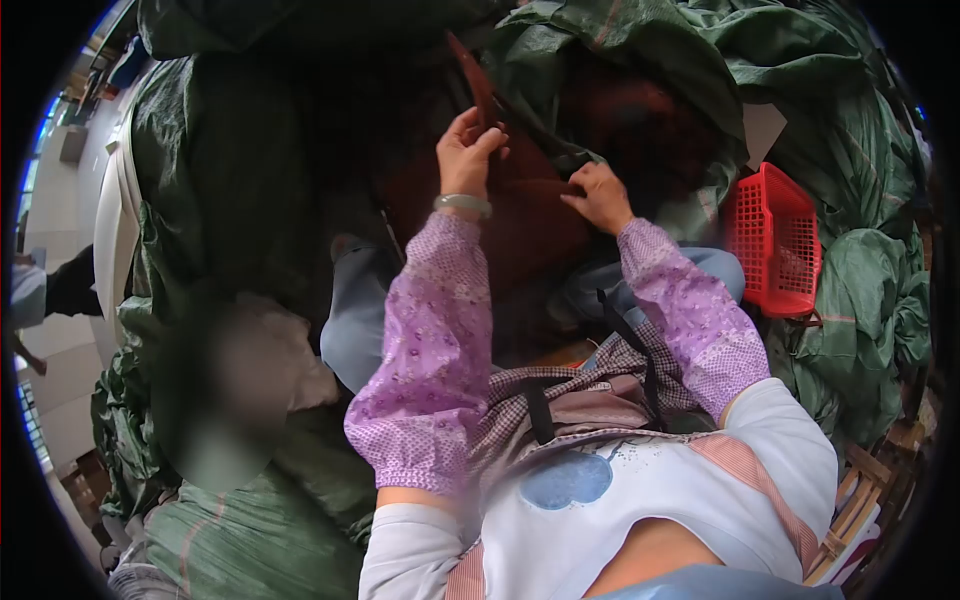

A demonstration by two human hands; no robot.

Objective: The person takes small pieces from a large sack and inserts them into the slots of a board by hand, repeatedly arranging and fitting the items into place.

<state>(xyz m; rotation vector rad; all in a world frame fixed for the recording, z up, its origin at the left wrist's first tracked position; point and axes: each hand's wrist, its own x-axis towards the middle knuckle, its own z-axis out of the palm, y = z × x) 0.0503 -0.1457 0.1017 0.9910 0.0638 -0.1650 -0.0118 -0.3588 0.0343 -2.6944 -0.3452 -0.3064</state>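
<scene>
My left hand (468, 155), with a pale bangle (463, 204) at its wrist, is closed on a thin reddish-brown piece (474, 78) that curves up to a point. My right hand (600, 198) is lower and to the right, thumb and fingers pinched at the end of a flat brown strip (540, 187). Whether the strip and the pointed piece are one cannot be made out. Below both hands, between my knees, lies a dark reddish-brown mass (525, 235), mostly in shadow.
Green woven sacks (235, 180) surround me, some heaped at the right (860, 310). A red plastic basket (765, 240) stands beside my right knee. Wooden slats (855, 500) lie at the lower right. Another person's leg (70, 285) shows at the far left.
</scene>
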